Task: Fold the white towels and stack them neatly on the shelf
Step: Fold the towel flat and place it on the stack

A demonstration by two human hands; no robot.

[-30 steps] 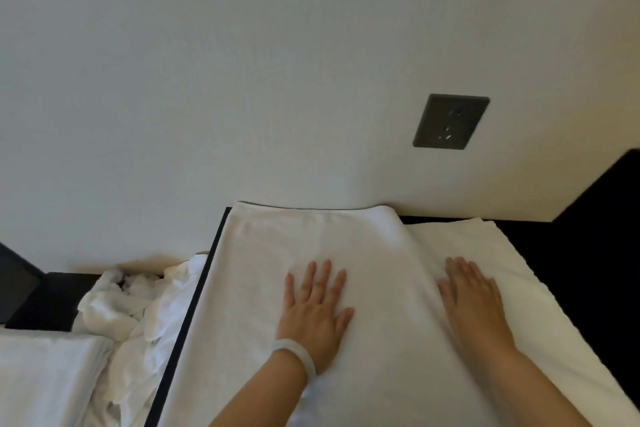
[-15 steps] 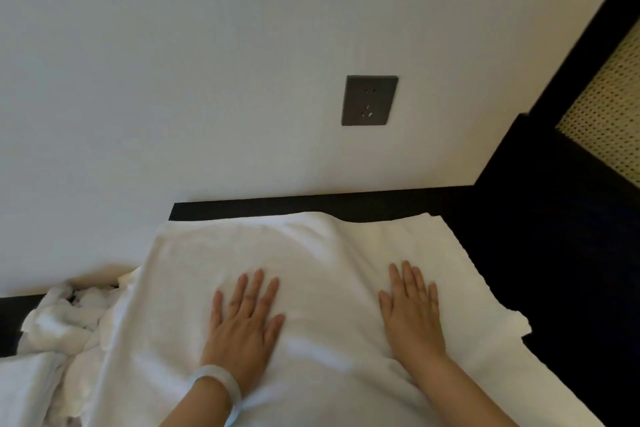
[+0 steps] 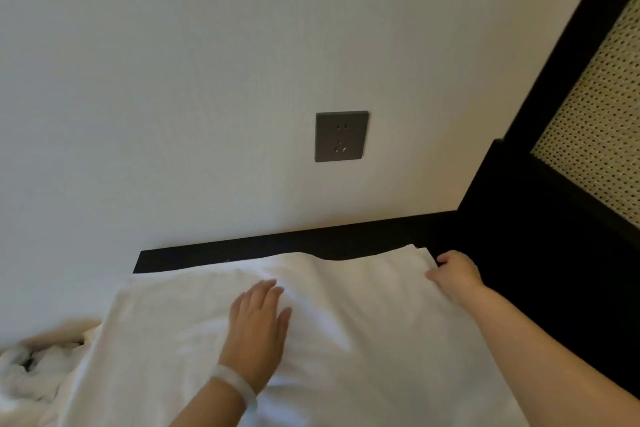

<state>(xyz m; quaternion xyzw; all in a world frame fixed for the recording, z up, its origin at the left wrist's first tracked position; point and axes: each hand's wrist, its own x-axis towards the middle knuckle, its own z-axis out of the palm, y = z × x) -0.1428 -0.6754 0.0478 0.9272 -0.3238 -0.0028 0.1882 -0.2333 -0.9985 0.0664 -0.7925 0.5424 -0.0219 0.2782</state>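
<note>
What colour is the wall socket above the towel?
Dark grey socket, clearest in the head view.

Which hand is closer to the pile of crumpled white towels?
Left. The left hand lies flat on the spread towel, right of the crumpled pile; the right hand grips that towel's far right corner, farther away.

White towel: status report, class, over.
Left hand flat on white towel. Right hand grips its far right corner. Crumpled towels heaped left, away from both hands.

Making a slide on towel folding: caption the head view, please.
The left hand presses flat on the white towel while the right hand grips its far corner.
</note>
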